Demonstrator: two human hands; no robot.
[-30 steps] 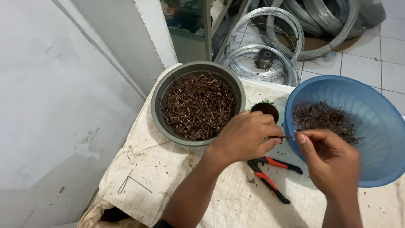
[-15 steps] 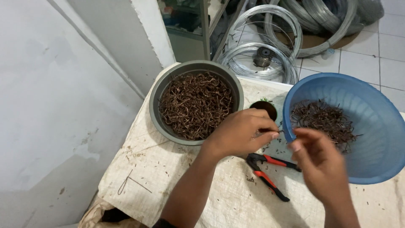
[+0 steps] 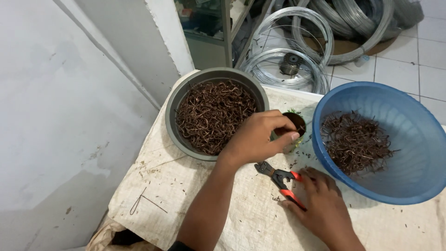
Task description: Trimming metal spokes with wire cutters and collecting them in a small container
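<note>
while under right grip (image 3: 320,204), cutters (image 3: 278,179)

Cutters (image 3: 278,179) on sacking (image 3: 186,204), before small cup (image 3: 293,126); cup between bowl (image 3: 179,100) left, basin (image 3: 418,186) right.

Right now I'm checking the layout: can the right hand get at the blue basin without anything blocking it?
Probably yes. The right hand rests on the red-handled cutters, right beside the blue basin; the rim is open on that side, and the left hand sits off by the small cup.
</note>
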